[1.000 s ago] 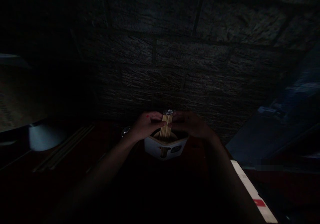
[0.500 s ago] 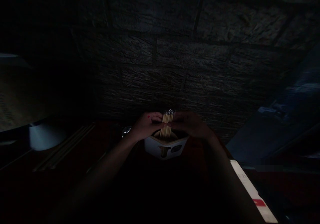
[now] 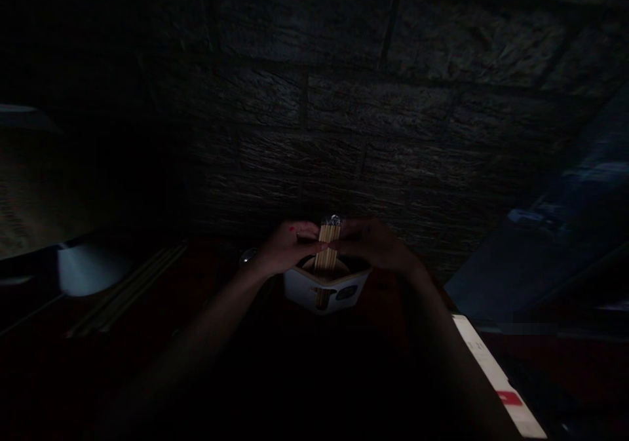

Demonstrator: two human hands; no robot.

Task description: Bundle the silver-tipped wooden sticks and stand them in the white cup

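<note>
At the far left is a big brown thing [image 3: 29, 198], too dark to name. Just below it is a pale blue-white shape [image 3: 91, 270], wide at the bottom. Next, some long thin sticks [image 3: 130, 290] lie at a slant on the dark red bench [image 3: 201, 264]. Then comes a small shiny round thing [image 3: 248, 255], close to the left wrist, and the arm hides some of the bench.

The left hand [image 3: 289, 248] pinches one side of a bundle of sticks [image 3: 326, 251] with its thumb and fingers. The bundle stands up in a white box [image 3: 304, 290], with shiny silver bits at its top. The front of the box hides the low part, but some sticks show through a cut-out hole. The right hand [image 3: 371, 243] pinches the bundle's other side, and its thumb is close to the left thumb.

A rough block wall [image 3: 334, 100] is behind them. Beside the right arm is a long pale strip [image 3: 484, 356] with a red mark. Past it, a blue-grey thing [image 3: 506, 277] leans up, too dim to name.
</note>
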